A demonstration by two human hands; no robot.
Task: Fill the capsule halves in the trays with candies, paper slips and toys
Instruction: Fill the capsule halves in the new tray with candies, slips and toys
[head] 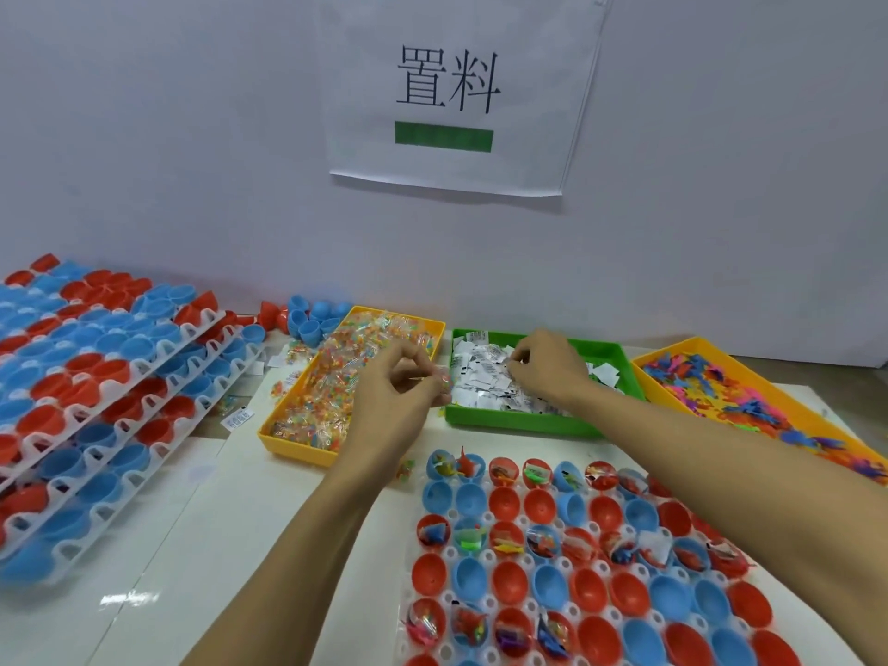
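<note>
A white tray (447,552) of red and blue capsule halves lies in front of me; some rows hold toys and wrapped candies, others are bare. My left hand (399,391) hovers over the right edge of the yellow candy bin (283,444), pinching a wrapped candy (444,377) between thumb and fingers. My right hand (548,365) reaches into the green bin (504,420) of white paper slips, its fingertips curled and pinching at a slip (511,360). An orange bin (672,348) of small coloured toys stands at the right.
Stacked white trays (158,377) of red and blue capsule halves rest tilted at the left. Loose blue and red halves (312,319) lie by the wall behind the candy bin. A printed paper sign (456,93) hangs on the wall. A few stray candies and slips lie on the table.
</note>
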